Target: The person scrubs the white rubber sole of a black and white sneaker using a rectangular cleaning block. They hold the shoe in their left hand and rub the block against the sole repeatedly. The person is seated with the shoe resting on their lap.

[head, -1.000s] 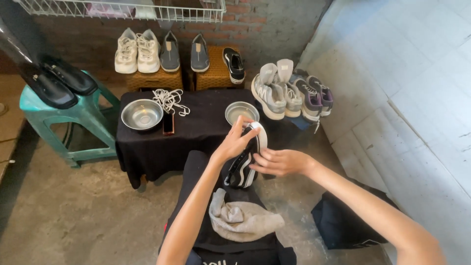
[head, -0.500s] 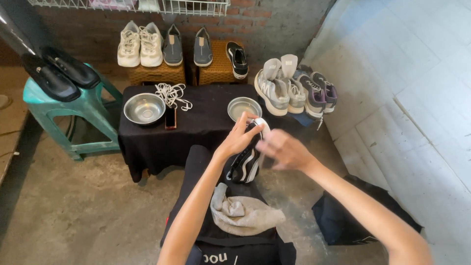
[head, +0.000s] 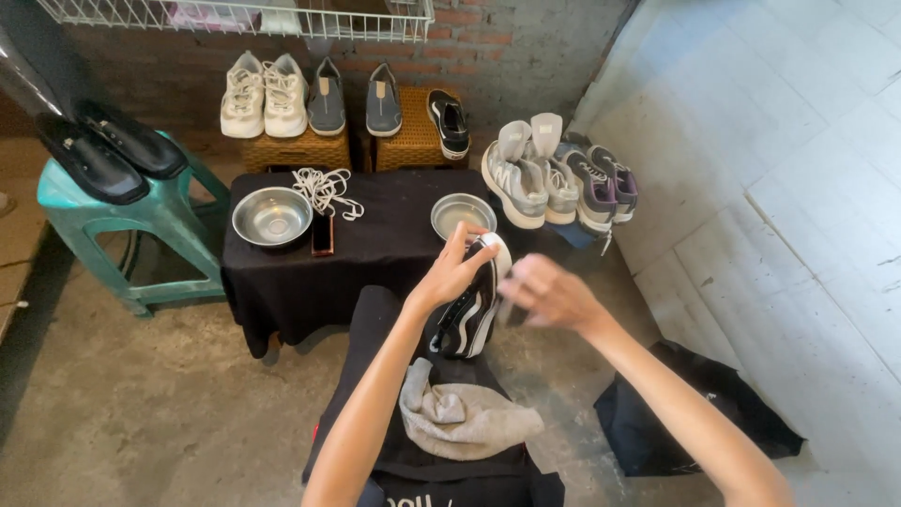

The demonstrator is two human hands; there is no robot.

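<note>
Bare floor (head: 141, 422) lies open beside the black-draped worktop (head: 375, 253). Left hand (head: 455, 272) grips the black sneaker (head: 469, 305); right hand (head: 549, 293) blurred, grip unclear.

Left hand (head: 457, 272) is gripping the toe end of a black canvas sneaker with a white rubber sole (head: 472, 310), holding it upright above the lap. Right hand (head: 547, 293), motion-blurred, is hovering just beside the shoe's sole; contact unclear. A crumpled grey cloth (head: 466, 419) is lying on the black apron below. Ahead, a low table draped in black fabric (head: 375, 253) is bearing two round steel bowls (head: 272, 217) and a tangle of white laces (head: 327, 191).
</note>
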